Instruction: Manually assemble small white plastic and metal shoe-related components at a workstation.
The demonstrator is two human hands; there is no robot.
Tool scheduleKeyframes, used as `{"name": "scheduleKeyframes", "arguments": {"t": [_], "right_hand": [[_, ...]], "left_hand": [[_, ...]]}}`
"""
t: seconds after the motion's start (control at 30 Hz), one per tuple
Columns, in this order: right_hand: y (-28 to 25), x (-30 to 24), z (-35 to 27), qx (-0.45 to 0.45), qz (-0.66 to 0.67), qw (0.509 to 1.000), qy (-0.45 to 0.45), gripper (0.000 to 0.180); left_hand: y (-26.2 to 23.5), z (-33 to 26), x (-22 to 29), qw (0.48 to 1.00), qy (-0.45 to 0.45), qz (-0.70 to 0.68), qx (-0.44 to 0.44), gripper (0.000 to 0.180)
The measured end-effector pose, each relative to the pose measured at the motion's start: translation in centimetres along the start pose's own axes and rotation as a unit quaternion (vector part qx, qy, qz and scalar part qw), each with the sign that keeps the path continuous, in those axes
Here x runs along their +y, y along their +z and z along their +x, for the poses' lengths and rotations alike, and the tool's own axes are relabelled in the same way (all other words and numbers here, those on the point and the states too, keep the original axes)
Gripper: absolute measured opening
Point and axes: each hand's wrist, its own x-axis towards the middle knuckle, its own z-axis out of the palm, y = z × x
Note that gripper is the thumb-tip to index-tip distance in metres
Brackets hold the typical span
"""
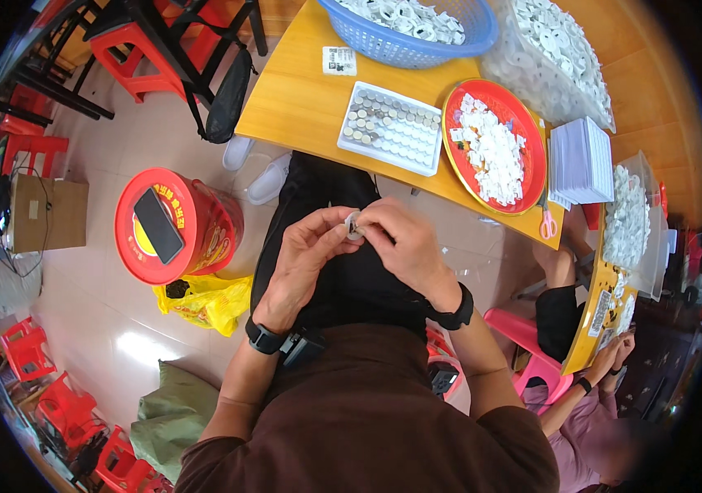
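My left hand [310,246] pinches a small white plastic piece [352,226] between thumb and fingers, above my lap. Against the same piece, the thumb and fingertips of my right hand [404,242] are closed; that hand is slightly blurred. Something dark shows in the piece's middle, too small to name. Ahead on the table, a white tray [407,149] has rows of round wells, part of them filled with small silvery discs [365,117]. To its right stands a red round plate [453,146] with a pile of small white plastic parts [490,152].
A blue basket [416,54] and a clear bin [523,78], both with white parts, stand on the wooden table [297,90]. Pink-handled scissors [547,222] lie at its edge. Left is a red bucket [219,226] with a phone [158,226]; right, another person's hands [614,352] work.
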Motion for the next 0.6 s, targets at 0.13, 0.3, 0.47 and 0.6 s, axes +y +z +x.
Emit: {"name": "scheduleKeyframes", "arguments": {"t": [0.13, 0.3, 0.47, 0.6], "right_hand": [[-0.9, 0.4, -0.5, 0.019, 0.084, 0.99, 0.109, 0.014], [-1.6, 0.9, -1.2, 0.045, 0.219, 0.952, 0.209, 0.012], [-2.5, 2.0, -1.7, 0.07, 0.399, 0.867, 0.291, 0.006], [-3.0, 2.7, -2.7, 0.06, 0.419, 0.856, 0.298, 0.007]], "left_hand": [[1.2, 0.8, 0.3, 1.0, -0.005, 0.002, -0.008, 0.023], [2.4, 1.6, -0.2, 0.999, -0.001, 0.049, -0.014, 0.025], [3.5, 1.9, -0.9, 0.999, 0.003, 0.041, -0.016, 0.024], [4.3, 2.0, -1.3, 0.997, 0.012, 0.069, -0.03, 0.024]]}}
